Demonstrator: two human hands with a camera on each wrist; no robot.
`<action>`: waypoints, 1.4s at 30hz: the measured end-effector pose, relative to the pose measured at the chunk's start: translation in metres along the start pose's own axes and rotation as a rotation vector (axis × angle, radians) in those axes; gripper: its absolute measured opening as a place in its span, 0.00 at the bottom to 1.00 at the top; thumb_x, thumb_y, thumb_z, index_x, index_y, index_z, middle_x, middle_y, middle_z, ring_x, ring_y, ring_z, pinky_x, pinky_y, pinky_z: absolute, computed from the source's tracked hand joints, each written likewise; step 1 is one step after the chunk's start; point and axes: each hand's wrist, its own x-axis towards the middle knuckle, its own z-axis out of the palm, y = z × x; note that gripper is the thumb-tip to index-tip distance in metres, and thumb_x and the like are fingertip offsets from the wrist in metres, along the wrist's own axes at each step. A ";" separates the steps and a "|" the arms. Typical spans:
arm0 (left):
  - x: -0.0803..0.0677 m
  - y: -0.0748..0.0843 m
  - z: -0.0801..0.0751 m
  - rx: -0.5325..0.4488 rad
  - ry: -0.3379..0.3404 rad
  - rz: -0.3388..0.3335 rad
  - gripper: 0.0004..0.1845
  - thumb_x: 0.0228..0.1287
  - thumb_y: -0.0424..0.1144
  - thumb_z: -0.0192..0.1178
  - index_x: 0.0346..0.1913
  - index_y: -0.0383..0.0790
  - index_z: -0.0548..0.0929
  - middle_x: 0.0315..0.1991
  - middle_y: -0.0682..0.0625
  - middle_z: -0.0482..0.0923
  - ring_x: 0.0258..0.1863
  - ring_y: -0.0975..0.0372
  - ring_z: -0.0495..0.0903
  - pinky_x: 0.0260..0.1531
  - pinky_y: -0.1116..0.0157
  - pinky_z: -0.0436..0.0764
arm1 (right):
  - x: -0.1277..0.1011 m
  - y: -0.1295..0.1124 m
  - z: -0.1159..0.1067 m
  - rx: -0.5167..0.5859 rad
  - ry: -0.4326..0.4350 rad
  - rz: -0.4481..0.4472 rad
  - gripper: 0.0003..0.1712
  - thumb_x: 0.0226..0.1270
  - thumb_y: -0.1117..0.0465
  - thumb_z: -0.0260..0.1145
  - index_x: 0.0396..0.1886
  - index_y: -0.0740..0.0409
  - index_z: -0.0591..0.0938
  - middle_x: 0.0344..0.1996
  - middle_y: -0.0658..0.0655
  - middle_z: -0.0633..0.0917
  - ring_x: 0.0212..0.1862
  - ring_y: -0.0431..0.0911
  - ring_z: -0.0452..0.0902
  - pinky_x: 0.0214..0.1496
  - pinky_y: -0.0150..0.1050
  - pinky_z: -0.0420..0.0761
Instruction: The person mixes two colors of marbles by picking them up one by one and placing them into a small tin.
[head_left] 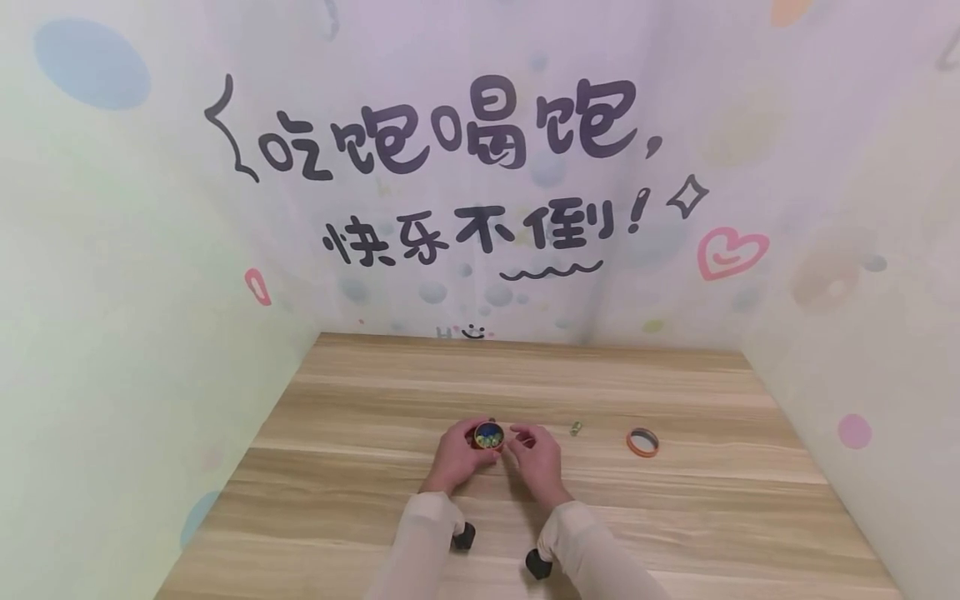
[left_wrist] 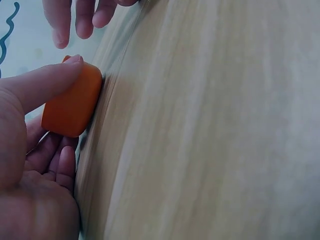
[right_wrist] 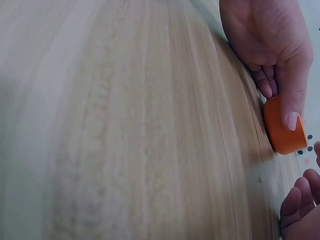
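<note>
My left hand point(head_left: 457, 457) holds a small round orange tub point(left_wrist: 74, 102), its thumb against the near wall and other fingers at the far side. The tub stands upright at the table surface. Inside it, in the head view, lie several small shiny pieces point(head_left: 490, 438), yellow-green and blue; their exact kind is too small to tell. Just right of the tub is my right hand point(head_left: 538, 457), apart from it, with fingers loosely bent. Nothing shows between those fingers in the left wrist view. In the right wrist view the right fingers point(right_wrist: 305, 195) are partly cut off by the frame.
On the wooden table point(head_left: 360, 500), a small shiny green piece point(head_left: 576, 428) lies right of my right hand. Farther right is an orange round lid point(head_left: 642, 442) with a greyish centre. Printed cloth walls point(head_left: 480, 300) stand at the back and both sides.
</note>
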 end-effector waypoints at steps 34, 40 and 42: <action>0.006 0.001 0.005 0.078 0.011 0.019 0.51 0.41 0.31 0.78 0.71 0.31 0.62 0.59 0.36 0.75 0.60 0.45 0.72 0.62 0.46 0.64 | 0.003 0.000 -0.004 -0.078 -0.025 -0.057 0.14 0.55 0.74 0.69 0.43 0.61 0.84 0.36 0.55 0.80 0.39 0.49 0.76 0.41 0.44 0.78; 0.007 0.002 0.004 0.069 -0.008 0.034 0.51 0.41 0.30 0.78 0.71 0.31 0.63 0.56 0.38 0.78 0.58 0.46 0.74 0.62 0.47 0.64 | 0.005 0.000 -0.002 -0.155 -0.042 -0.053 0.15 0.56 0.72 0.71 0.45 0.60 0.84 0.36 0.55 0.79 0.38 0.48 0.77 0.42 0.45 0.79; 0.006 0.002 0.004 0.065 -0.015 0.028 0.51 0.41 0.30 0.78 0.71 0.32 0.63 0.57 0.37 0.78 0.58 0.46 0.73 0.62 0.46 0.64 | 0.005 0.000 -0.002 -0.178 -0.054 -0.050 0.16 0.56 0.71 0.71 0.46 0.60 0.84 0.36 0.55 0.79 0.39 0.49 0.77 0.42 0.45 0.79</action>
